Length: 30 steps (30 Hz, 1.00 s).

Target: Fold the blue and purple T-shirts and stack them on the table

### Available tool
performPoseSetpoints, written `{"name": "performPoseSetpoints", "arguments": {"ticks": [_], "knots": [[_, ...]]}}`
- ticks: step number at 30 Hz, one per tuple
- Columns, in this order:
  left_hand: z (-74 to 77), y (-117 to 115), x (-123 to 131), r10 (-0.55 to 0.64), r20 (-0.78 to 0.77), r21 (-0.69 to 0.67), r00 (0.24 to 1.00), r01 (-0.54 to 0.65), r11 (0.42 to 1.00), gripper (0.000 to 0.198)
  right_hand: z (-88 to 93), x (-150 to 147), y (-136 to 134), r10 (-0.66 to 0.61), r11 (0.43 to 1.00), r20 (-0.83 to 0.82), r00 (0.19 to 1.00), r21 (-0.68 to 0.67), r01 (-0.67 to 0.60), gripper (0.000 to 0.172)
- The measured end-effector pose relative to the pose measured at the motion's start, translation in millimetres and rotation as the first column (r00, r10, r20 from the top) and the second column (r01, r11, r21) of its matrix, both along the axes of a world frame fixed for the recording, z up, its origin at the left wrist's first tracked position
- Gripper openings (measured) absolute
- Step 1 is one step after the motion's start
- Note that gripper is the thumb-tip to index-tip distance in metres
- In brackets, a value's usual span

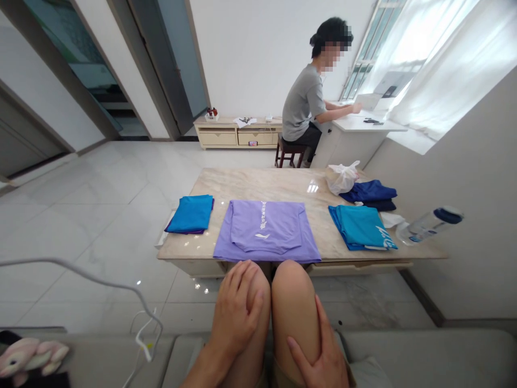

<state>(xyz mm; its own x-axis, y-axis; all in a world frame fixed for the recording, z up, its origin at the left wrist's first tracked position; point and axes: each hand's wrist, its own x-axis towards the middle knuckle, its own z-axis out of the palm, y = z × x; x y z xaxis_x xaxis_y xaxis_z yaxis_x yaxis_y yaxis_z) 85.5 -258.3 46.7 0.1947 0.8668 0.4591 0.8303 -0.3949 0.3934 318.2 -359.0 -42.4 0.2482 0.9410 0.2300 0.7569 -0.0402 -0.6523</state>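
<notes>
I sit on a sofa facing a low marble table (283, 186). My left hand (236, 310) lies flat on my left knee, fingers stretched out, holding nothing. My right hand (319, 353) rests against the side of my right thigh, fingers spread, also holding nothing. Just beyond my knees a partly folded purple shirt (266, 230) lies at the table's front edge. A folded blue shirt (190, 214) sits to its left and a folded teal shirt (361, 227) to its right.
A dark blue garment (370, 194), a white plastic bag (342, 178) and a lying water bottle (428, 224) occupy the table's right end. Another person (309, 108) sits at a white desk beyond. A white cable (141, 323) and a pink plush toy (30, 355) lie at my left.
</notes>
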Motion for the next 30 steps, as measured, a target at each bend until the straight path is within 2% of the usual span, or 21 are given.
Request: {"name": "performPoseSetpoints", "arguments": {"ticks": [8, 17, 23, 30], "knots": [[-6.6, -1, -1, -0.020, 0.035, 0.005, 0.999, 0.019, 1.000, 0.049, 11.7, -6, -2, -0.006, 1.000, -0.037, 0.999, 0.009, 0.007, 0.101], [0.9, -8, -6, -0.013, 0.016, -0.045, 1.000, 0.014, 0.999, 0.055, 30.5, -5, 4, 0.014, 0.999, -0.055, 0.998, 0.029, -0.012, 0.100], [4.2, -11, -6, -0.006, 0.008, -0.049, 1.000, 0.007, 0.999, 0.056, 28.8, -6, 1, -0.004, 0.999, 0.021, 1.000, 0.053, 0.003, 0.099], [3.7, -13, -5, 0.007, -0.020, -0.007, 1.000, -0.007, 1.000, 0.055, 18.9, -10, 0, -0.012, 0.996, 0.071, 0.997, 0.085, 0.006, 0.099]]}}
